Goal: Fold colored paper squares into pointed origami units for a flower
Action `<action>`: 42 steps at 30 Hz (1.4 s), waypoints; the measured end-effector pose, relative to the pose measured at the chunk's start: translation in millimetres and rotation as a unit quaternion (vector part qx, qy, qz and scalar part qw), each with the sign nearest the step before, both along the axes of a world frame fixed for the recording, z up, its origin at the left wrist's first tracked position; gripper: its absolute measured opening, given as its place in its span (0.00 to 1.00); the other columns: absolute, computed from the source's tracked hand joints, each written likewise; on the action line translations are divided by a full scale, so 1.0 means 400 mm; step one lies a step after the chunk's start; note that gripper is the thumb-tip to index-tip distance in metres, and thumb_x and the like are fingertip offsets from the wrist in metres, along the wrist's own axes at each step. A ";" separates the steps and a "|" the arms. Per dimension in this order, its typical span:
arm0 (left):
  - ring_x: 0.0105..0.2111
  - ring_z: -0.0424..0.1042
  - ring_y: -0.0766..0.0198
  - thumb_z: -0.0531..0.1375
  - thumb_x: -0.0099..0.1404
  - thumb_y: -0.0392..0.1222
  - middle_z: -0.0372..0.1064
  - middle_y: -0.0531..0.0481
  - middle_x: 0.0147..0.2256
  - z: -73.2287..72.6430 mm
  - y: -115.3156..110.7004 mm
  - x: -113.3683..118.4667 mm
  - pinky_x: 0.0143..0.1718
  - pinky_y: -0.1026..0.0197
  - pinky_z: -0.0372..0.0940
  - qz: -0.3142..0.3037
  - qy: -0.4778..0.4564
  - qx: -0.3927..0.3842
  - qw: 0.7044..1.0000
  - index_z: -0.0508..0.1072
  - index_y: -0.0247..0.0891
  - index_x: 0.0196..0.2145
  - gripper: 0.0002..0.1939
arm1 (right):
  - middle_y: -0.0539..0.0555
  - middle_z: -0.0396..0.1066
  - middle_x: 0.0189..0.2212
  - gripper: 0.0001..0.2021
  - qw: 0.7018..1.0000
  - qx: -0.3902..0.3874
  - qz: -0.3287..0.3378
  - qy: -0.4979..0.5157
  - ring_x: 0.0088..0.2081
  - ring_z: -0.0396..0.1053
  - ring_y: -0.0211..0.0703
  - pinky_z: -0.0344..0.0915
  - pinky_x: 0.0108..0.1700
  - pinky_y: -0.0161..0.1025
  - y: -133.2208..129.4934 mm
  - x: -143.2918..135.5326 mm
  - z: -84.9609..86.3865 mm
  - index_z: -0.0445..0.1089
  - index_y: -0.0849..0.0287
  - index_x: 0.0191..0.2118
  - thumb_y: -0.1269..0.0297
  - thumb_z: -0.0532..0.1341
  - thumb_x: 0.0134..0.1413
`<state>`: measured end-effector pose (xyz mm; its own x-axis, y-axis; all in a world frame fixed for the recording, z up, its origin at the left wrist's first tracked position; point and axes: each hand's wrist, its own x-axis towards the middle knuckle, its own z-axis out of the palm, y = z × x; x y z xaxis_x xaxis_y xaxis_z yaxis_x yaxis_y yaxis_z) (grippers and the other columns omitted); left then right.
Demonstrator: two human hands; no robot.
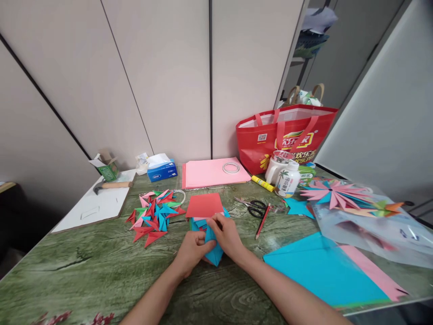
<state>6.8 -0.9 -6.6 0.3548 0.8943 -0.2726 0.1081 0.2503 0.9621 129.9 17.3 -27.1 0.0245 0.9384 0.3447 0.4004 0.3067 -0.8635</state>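
Blue paper (213, 256) looks part-folded, near side of red square (204, 205) on counter (142, 280). Left fingers (207, 247), right fingers (218, 221) pinched on it. Folded pieces (156, 216) look done; red square unfolded.

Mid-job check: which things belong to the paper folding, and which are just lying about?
Likely the job:
blue folded paper, in the left hand and right hand
red sheet just beyond
heap of folded paper pieces
perhaps scissors, untouched

Probably just lying about:
hammer
tissue box
red bag
white bottle
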 end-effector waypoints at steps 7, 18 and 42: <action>0.18 0.66 0.65 0.64 0.43 0.49 0.67 0.53 0.17 0.014 0.007 -0.009 0.22 0.60 0.67 0.045 -0.020 0.001 0.999 0.72 0.31 0.24 0.17 | 0.45 0.50 0.15 0.19 0.998 -0.013 0.054 0.013 0.20 0.49 0.33 0.48 0.23 0.32 0.009 0.009 0.000 0.53 0.59 0.16 0.57 0.49 0.54; 0.19 0.66 0.65 0.63 0.46 0.50 0.67 0.52 0.17 0.019 0.010 -0.016 0.24 0.56 0.69 0.008 -0.017 0.006 1.000 0.72 0.30 0.24 0.17 | 0.50 0.64 0.19 0.13 0.998 0.026 0.025 -0.047 0.22 0.59 0.36 0.53 0.27 0.33 -0.004 0.010 0.010 0.62 0.59 0.22 0.60 0.52 0.54; 0.18 0.68 0.65 0.64 0.46 0.49 0.68 0.51 0.17 0.006 0.019 -0.023 0.19 0.59 0.69 0.057 -0.051 0.026 0.997 0.71 0.30 0.25 0.16 | 0.48 0.60 0.16 0.16 0.996 0.037 0.052 -0.059 0.20 0.54 0.35 0.48 0.24 0.33 0.001 0.008 -0.003 0.62 0.59 0.19 0.59 0.52 0.54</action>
